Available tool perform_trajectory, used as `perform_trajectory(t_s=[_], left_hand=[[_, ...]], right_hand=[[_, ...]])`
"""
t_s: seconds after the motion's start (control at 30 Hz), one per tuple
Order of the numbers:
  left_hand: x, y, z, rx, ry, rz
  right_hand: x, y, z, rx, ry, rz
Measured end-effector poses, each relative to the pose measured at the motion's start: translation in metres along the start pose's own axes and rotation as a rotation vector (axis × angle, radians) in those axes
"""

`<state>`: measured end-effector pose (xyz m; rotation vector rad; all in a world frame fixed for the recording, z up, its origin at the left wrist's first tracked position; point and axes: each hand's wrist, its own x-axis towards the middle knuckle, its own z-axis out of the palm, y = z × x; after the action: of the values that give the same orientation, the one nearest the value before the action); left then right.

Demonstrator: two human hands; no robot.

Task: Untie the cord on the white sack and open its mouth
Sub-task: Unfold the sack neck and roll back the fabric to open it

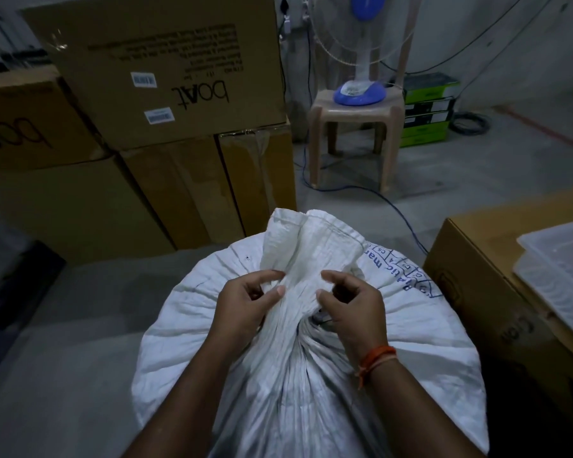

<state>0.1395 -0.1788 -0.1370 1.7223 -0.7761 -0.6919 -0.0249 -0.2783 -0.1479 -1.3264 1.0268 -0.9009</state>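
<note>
A full white woven sack (278, 375) with blue print stands in front of me, its mouth gathered into a bunched neck (308, 252) that flops away from me. My left hand (245, 302) pinches the gathered fabric on the left of the neck. On the right side my right hand (351, 305), with an orange thread at the wrist, has its fingers curled on the fabric. A dark bit of cord (320, 317) shows at the gathers just under my right hand; most of it is hidden.
Stacked cardboard boxes (166, 94) stand behind the sack to the left. A box (497, 292) with clear plastic trays (563, 276) sits close on the right. A plastic stool (354, 140) carrying a fan (361, 77) stands further back, and a blue cable (407, 223) runs across the floor.
</note>
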Motion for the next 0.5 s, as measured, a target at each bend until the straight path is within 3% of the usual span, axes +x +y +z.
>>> perform_trajectory(t_s=[0.3,0.5], left_hand=[[-0.041,0.013,-0.031,-0.103,-0.018,-0.1],[-0.088,0.012,-0.055,-0.19,0.076,-0.091]], right_hand=[[-0.017,-0.013,-0.027,0.043,-0.173,0.057],[-0.062,-0.028,-0.041,0.071,-0.254,0.062]])
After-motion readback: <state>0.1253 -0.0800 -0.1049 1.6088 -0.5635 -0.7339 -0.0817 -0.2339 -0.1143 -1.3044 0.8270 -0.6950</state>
